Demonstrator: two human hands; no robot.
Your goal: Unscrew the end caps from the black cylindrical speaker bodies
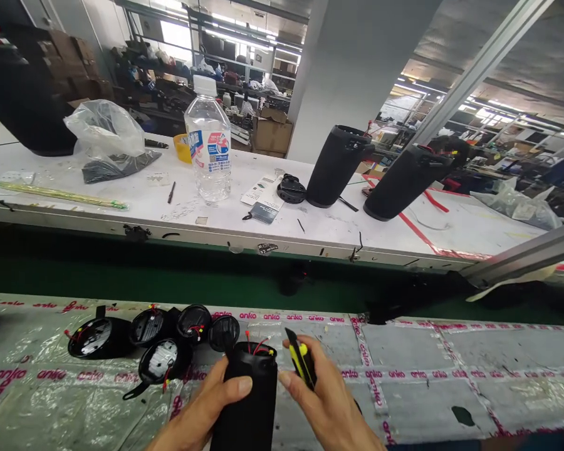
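Observation:
My left hand [220, 394] is wrapped round a black cylindrical speaker body [251, 407], held upright with its open top toward me. Red wires with small connectors stick out of that top, and a black strap loop hangs at its left rim. In my right hand [322, 394] is a black and yellow utility knife [301, 360], pointing up beside the speaker's right rim. Whether the knife touches the speaker I cannot tell. To the left, several more black speaker bodies [117, 338] lie on the plastic-covered table, open ends showing wires.
Across a green strip stands a white bench [169, 203] carrying a clear water bottle [211, 150], a plastic bag [108, 138], a round black part [291, 188] and upright black cylinders [336, 166]. A metal beam [512, 257] crosses at right. Printed tape [310, 317] runs along my table.

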